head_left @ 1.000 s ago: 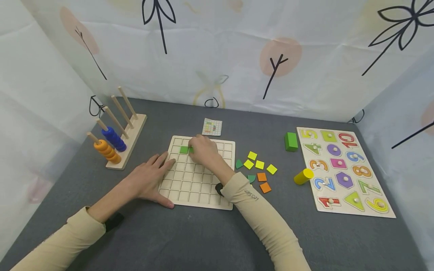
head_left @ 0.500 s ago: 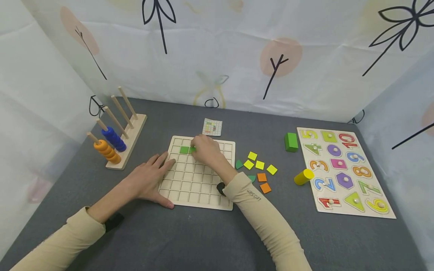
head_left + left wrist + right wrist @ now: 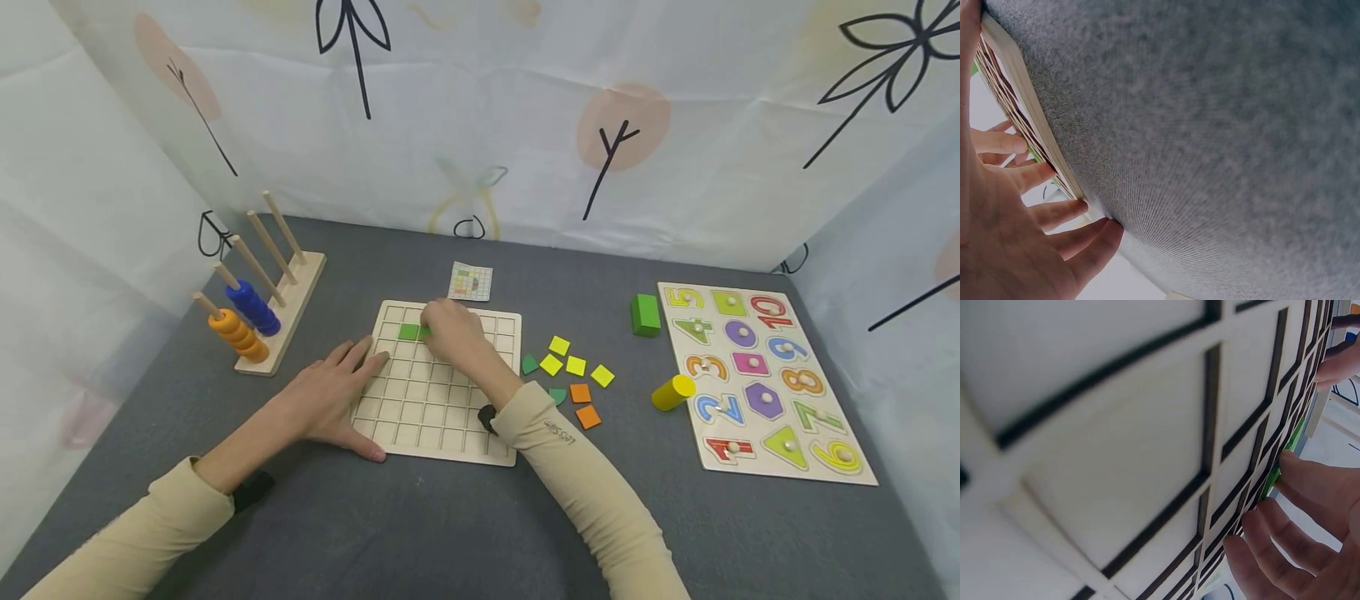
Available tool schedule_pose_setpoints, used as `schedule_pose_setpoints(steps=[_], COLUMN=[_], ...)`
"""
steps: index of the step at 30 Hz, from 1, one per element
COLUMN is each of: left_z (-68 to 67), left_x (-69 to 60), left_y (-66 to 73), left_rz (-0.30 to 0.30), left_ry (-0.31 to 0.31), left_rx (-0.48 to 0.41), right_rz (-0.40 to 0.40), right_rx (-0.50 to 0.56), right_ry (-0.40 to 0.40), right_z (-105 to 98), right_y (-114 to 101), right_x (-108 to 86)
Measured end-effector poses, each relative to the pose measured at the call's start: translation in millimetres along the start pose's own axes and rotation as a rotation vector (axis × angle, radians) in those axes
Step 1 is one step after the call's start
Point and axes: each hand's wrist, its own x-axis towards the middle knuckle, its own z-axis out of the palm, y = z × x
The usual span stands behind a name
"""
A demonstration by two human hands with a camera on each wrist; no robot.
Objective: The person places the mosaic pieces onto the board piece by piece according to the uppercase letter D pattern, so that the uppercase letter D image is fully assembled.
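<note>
A pale wooden grid board (image 3: 420,413) lies on the grey table. My left hand (image 3: 326,402) rests at its left edge, fingers spread over the rim and thumb near the front left corner; the left wrist view shows that hand (image 3: 1016,231) against the board's side. One green square tile (image 3: 408,332) sits in a cell near the board's back left. Directly right of it, my right hand (image 3: 456,335) pinches a second green tile (image 3: 423,332), partly hidden under the fingertips. In the right wrist view, green (image 3: 1272,477) shows between thumb and forefinger of the hand (image 3: 1310,528).
Right of the board lie several yellow squares (image 3: 575,366), orange squares (image 3: 588,417) and dark green pieces (image 3: 529,364). A patterned card (image 3: 470,282) is behind it. A peg stand (image 3: 292,300) stands left; a green block (image 3: 645,315), yellow cylinder (image 3: 672,392) and number puzzle (image 3: 802,425) are right.
Compared with a second ago, my right fingers have shifted very slightly to the right over the second green tile. My left hand has stayed in place.
</note>
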Motion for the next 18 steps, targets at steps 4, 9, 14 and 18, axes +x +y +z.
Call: schedule_pose_setpoints(steps=[4, 9, 14, 18], left_z=[-0.1, 0.1, 0.6, 1.2], left_x=[0.1, 0.5, 1.2, 0.9], left_y=[0.6, 0.5, 0.1, -0.2], left_rz=[0.002, -0.001, 0.001, 0.002], left_ry=[0.001, -0.002, -0.002, -0.002], left_rx=[0.003, 0.008, 0.011, 0.012], right_rz=[0.004, 0.01, 0.026, 0.031], right_rx=[0.017, 0.027, 0.018, 0.01], right_ry=[-0.01, -0.017, -0.008, -0.006], right_z=[-2, -9, -17, -21], right_y=[3, 7, 13, 21], right_x=[-1.4, -5.3, -11.9, -18.4])
